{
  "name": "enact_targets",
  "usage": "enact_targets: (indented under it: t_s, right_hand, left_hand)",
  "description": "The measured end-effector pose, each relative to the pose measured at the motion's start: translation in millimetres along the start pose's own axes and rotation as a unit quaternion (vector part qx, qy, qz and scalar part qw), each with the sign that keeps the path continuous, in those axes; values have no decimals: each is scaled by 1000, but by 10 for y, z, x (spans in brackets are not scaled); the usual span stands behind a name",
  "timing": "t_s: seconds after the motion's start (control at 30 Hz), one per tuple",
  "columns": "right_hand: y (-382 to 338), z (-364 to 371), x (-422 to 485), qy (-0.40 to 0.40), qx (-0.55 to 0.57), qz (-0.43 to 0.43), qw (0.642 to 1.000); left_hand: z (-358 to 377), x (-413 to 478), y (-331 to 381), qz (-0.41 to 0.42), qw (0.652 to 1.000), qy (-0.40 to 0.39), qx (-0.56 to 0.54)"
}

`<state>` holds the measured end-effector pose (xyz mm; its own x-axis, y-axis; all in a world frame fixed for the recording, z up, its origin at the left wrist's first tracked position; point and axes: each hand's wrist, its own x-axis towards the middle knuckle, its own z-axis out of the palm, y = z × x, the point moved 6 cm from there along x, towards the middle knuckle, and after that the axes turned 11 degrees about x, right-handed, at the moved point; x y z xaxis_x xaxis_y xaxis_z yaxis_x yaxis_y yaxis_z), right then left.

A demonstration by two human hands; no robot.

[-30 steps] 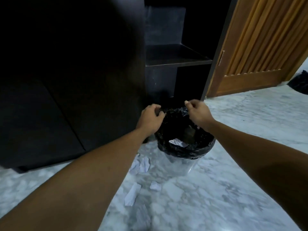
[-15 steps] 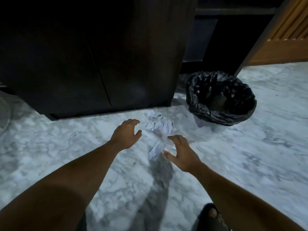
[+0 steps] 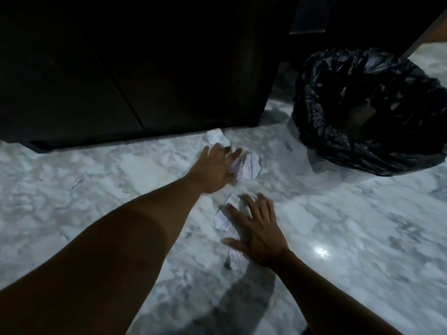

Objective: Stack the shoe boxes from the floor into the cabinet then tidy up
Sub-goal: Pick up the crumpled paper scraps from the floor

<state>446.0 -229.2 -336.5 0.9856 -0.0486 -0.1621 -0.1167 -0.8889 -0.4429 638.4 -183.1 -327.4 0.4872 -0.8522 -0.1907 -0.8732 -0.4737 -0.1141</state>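
Several crumpled white paper scraps lie on the marble floor (image 3: 96,189) in front of the dark cabinet (image 3: 145,68). My left hand (image 3: 215,169) is spread over the far scraps, fingers apart, touching a paper wad (image 3: 250,166); another scrap (image 3: 216,137) lies just beyond it by the cabinet's base. My right hand (image 3: 257,228) is flat and open over the near scraps (image 3: 223,218), with one more piece (image 3: 235,258) showing under the wrist. No shoe boxes are in view.
A waste bin lined with a black plastic bag (image 3: 362,112) stands on the floor to the right of the cabinet, its mouth open. A wooden door edge (image 3: 430,32) shows at the top right. Marble floor stretches right and toward me.
Both hands left the bin's bag rim and dropped to the floor. They have since reached forward onto the paper scraps, and my view has moved closer to the floor.
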Motion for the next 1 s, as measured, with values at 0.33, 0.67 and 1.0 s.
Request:
enact_targets:
  t_s: [0.33, 0.67, 1.0]
  right_hand:
    - [154, -30, -34, 184, 46, 82, 978]
    - [327, -396, 651, 206, 103, 89, 969]
    - [165, -253, 1475, 58, 13, -2, 998]
  left_hand:
    - [347, -1117, -493, -131, 967, 177, -124]
    - [461, -1608, -908, -340, 906, 178, -177]
    - [710, -1561, -1156, -363, 904, 120, -193]
